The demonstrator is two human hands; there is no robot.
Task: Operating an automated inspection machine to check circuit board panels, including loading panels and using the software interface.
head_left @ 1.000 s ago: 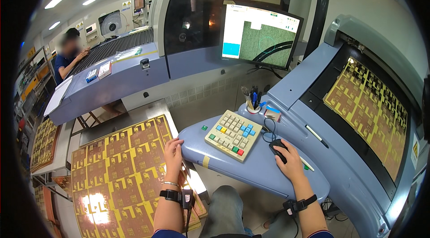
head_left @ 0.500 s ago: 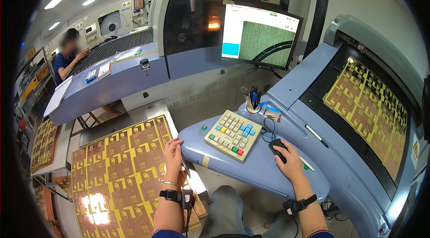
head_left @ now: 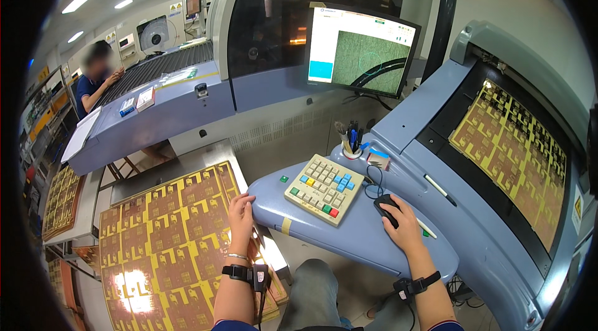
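Blue-grey and smooth, a curved console shelf point(head_left: 374, 241) stretches across the middle of the head view. On its right part sits a small black computer mouse point(head_left: 385, 210), just beside a beige, square keypad point(head_left: 324, 190) with white, blue, green, yellow and red keys. The right hand point(head_left: 403, 225) is cupped over the mouse, fingers and thumb closed around its sides. The left hand point(head_left: 240, 211) rests at the shelf's left edge, its fingers loosely bent and parted from the thumb.

Beside the left forearm lies a large rectangular copper-brown and yellow patterned panel point(head_left: 168, 225). Behind the keypad stand a white cup of pens and brushes point(head_left: 352, 153) and a black-framed flat monitor point(head_left: 364, 51), showing a pale circle on a greenish field. To the right, a similar gold-and-brown sheet point(head_left: 507, 163) lies on a sloping black bed point(head_left: 443, 127). Far left, a co-worker in dark blue point(head_left: 87, 89) leans toward a ribbed grey conveyor point(head_left: 159, 66).
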